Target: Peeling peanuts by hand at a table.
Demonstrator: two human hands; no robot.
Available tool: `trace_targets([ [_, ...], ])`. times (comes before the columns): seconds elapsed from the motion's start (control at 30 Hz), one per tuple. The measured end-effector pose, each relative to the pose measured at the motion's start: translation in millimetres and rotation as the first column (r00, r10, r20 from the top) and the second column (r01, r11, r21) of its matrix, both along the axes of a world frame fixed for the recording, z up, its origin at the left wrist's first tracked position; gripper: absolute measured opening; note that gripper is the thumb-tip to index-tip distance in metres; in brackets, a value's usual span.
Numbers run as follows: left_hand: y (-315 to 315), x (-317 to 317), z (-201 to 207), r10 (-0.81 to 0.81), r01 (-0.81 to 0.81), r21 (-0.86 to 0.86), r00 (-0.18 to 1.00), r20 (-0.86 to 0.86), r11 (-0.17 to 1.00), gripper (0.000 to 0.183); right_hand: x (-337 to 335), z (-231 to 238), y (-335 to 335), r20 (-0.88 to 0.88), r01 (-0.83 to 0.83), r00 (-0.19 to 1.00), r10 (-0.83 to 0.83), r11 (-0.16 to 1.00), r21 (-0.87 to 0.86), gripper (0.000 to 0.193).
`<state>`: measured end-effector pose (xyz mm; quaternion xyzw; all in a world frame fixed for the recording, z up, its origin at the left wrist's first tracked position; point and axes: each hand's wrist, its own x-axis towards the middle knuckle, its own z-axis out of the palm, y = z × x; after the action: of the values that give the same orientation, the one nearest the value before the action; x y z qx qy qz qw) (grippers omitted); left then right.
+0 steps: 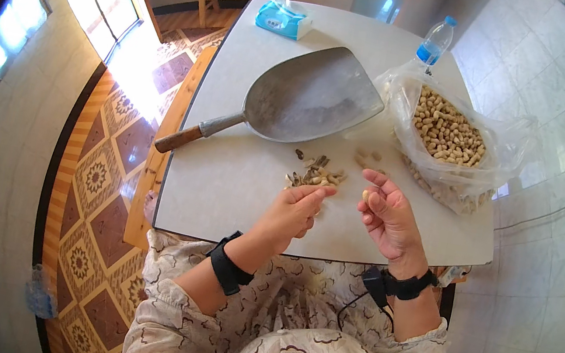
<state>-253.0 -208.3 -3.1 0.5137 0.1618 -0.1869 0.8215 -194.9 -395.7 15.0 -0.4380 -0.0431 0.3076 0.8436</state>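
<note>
My right hand [394,221] is raised above the near part of the table, its thumb and fingers pinching a small pale peanut [367,196]. To its left, my left hand [289,213] is closed, thumb pressed along the index finger. Whether anything sits inside it is hidden. Just beyond the left hand lies a small heap of peanut shells [316,172]. A few loose peanuts [372,161] rest beyond my right fingers. Farther right, a clear plastic bag [508,143] stands open, full of unshelled peanuts [447,129].
A grey metal scoop [314,99] with a wooden handle lies across the white table [208,198]. At the far side are a blue tissue pack [283,18] and a water bottle [436,41]. Wooden benches [172,128] flank the left edge. A tiled wall [548,243] bounds the right.
</note>
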Motion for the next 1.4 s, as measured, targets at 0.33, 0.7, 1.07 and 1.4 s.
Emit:
trace_targets([
  [0.33, 1.3, -13.6, 26.6, -0.075, 0.078, 0.004, 0.934, 0.349, 0.997, 0.032, -12.5, 14.0, 30.7, -0.046, -0.17, 0.983, 0.177, 0.977, 0.13, 0.063],
  [0.7, -8.6, -11.1, 13.0, 0.275, -0.236, -0.142, 0.856, 0.438, 0.961, 0.026, -32.8, 13.1, 69.0, 0.758, 0.445, 0.64, 0.121, 0.746, -0.495, 0.034],
  [1.07, -8.8, -9.3, 14.1, 0.323, -0.235, -0.449, 0.938, 0.128, 0.862, 0.025, -26.1, 6.8, 91.6, 0.835, 0.648, 0.547, -0.059, 0.661, -0.378, 0.024],
  [1.4, -4.5, -7.9, 14.5, 0.256, -0.173, -0.568, 0.964, 0.069, 0.805, 0.019, -28.8, 12.1, 83.9, 0.958, 0.726, 0.258, 0.122, 0.63, -0.276, 0.024],
])
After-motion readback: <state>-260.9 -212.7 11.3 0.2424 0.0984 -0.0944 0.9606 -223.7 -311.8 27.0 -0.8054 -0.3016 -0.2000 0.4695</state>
